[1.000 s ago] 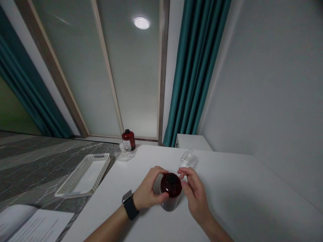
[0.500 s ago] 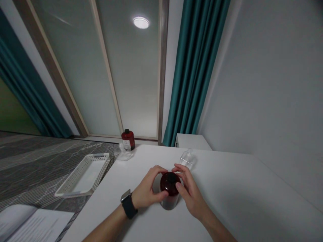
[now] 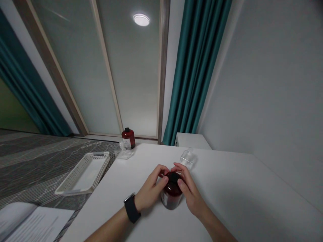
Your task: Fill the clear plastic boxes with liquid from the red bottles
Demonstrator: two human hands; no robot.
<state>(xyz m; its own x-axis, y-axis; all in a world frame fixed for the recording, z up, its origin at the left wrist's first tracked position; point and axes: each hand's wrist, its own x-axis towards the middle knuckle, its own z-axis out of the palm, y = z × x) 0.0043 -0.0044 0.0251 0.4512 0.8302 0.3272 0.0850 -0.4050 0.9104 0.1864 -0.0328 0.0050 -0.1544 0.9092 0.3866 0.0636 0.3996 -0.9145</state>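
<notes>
A dark red bottle (image 3: 171, 198) with a black cap (image 3: 173, 176) stands on the white table, with part of a pale label showing on its left. My left hand (image 3: 150, 192) curls round its left side, the thumb lying on the shoulder near the cap. From the other side my right hand (image 3: 192, 193) grips the bottle, its thumb beside the cap and its fingers behind. The far fingertips of both hands are partly hidden. Just beyond my right hand lies a clear plastic container (image 3: 187, 158).
A second red bottle (image 3: 128, 139) and a clear plastic wrapper (image 3: 124, 154) are at the table's (image 3: 227, 201) far left corner. A white basket (image 3: 63, 190) and an open book (image 3: 47, 218) lie left of the table. A white cabinet (image 3: 193, 140) stands behind it.
My left thumb has moved up from the bottle's side to its shoulder by the cap. The bottle has turned a little, so more of its label shows.
</notes>
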